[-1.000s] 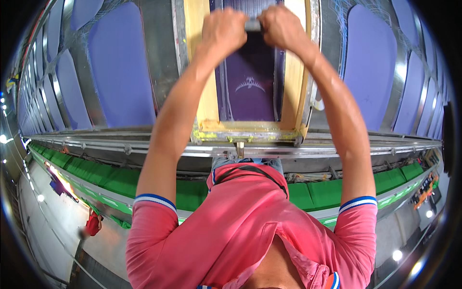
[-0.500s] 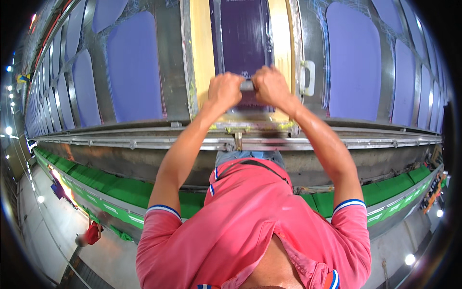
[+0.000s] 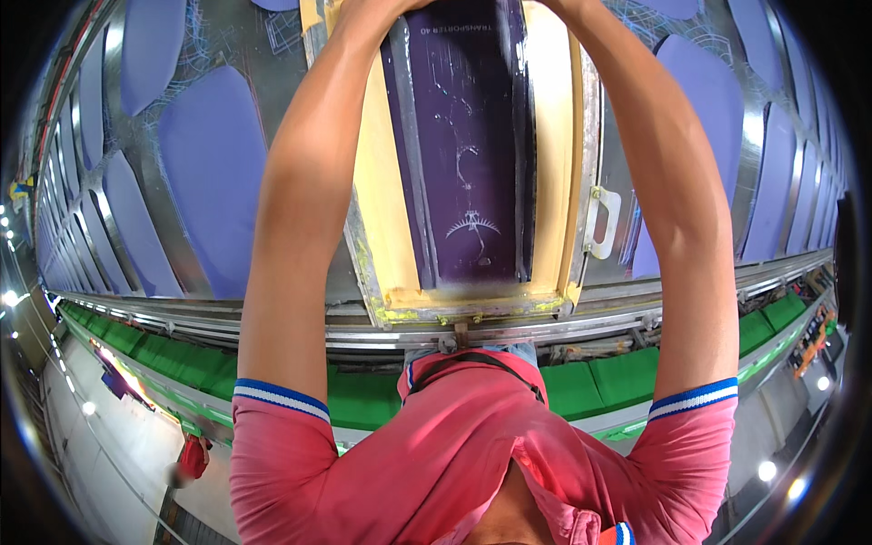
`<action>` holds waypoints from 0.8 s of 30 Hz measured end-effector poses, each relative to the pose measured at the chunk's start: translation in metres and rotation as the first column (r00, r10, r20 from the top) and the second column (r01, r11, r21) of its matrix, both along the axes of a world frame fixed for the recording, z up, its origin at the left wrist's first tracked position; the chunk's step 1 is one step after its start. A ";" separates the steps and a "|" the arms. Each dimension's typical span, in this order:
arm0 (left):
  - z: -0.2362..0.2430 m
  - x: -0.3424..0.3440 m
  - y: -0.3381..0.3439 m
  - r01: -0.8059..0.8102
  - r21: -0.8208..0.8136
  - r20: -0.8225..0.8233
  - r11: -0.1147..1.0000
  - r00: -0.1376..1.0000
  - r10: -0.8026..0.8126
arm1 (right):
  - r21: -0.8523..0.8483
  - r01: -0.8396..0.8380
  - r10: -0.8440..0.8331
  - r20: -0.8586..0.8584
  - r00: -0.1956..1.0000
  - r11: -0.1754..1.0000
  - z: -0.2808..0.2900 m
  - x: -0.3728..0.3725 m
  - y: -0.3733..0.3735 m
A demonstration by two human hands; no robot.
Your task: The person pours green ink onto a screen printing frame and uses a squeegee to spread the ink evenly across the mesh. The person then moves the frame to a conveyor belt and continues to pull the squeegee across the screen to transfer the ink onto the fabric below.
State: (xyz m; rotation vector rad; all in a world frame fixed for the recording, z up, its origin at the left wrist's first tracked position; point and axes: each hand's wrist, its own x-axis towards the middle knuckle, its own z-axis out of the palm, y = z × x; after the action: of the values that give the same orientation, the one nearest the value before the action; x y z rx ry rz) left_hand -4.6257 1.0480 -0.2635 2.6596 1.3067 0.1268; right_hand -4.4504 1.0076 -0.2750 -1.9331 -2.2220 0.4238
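Note:
Both my arms reach far forward over a screen-printing frame (image 3: pixel 556 182) with a dark purple mesh panel (image 3: pixel 470 195) and yellowish borders. Only the base of my left hand (image 3: pixel 404 4) shows at the top edge, over the frame's left side. My right hand (image 3: pixel 556 3) is likewise cut off by the top edge, over the right side. Fingers of both hands, and whatever they hold, lie outside the picture. White line markings, among them a fan-shaped motif, show on the panel, with glossy wet streaks around them. A white handle (image 3: pixel 603 222) sticks out from the frame's right side.
Flat blue-violet shaped pieces (image 3: pixel 213 177) lie in rows on the long metal table on both sides. A metal rail (image 3: pixel 381 338) runs along the near edge. Green-covered ledges (image 3: pixel 363 391) stand beside me. A person in red (image 3: pixel 193 457) is far off at lower left.
My hands have moved forward, away from me, from the near part of the panel out past the top edge. The grey squeegee between them has left view. My view has shifted, showing more panel.

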 end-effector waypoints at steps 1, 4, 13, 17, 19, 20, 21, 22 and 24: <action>-0.002 0.003 -0.014 0.039 -0.027 0.014 0.999 0.999 -0.038 | 0.017 0.011 -0.011 -0.018 1.000 1.000 -0.007 0.004 -0.020; -0.011 -0.034 -0.082 0.016 -0.039 -0.005 0.999 1.000 -0.016 | 0.128 -0.132 0.141 -0.056 0.988 0.983 -0.027 -0.019 -0.078; 0.022 -0.116 -0.367 0.019 -0.340 0.077 0.940 0.997 0.007 | -0.078 -0.157 0.142 -0.162 0.976 0.985 0.022 -0.112 -0.369; 0.024 -0.132 -0.427 0.023 -0.407 0.081 0.913 0.997 0.011 | -0.127 -0.143 0.119 -0.184 0.976 0.982 0.030 -0.130 -0.436; 0.027 -0.129 -0.418 0.004 -0.440 0.042 0.898 0.999 0.016 | -0.153 -0.157 0.123 -0.211 0.970 0.976 0.030 -0.123 -0.423; 0.027 -0.123 -0.403 0.000 -0.411 0.040 0.912 0.999 0.018 | -0.165 -0.160 0.122 -0.220 0.968 0.973 0.026 -0.117 -0.408; 0.028 -0.116 -0.381 -0.003 -0.383 0.038 0.924 0.999 0.019 | -0.129 -0.141 0.113 -0.204 0.973 0.982 0.023 -0.110 -0.387; 0.027 -0.107 -0.355 -0.010 -0.357 0.035 0.934 0.999 0.025 | -0.109 -0.146 0.128 -0.151 0.980 0.983 0.024 -0.102 -0.359; 0.020 -0.089 -0.291 0.006 -0.291 0.039 0.957 0.999 0.006 | -0.053 -0.154 0.148 -0.104 0.984 0.987 0.022 -0.082 -0.295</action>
State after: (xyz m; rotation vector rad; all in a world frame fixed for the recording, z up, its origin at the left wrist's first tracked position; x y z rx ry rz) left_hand -4.7144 0.7567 -0.2439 2.3961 1.2085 -0.0130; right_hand -4.5323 0.7125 -0.2526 -1.7361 -2.3246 0.6018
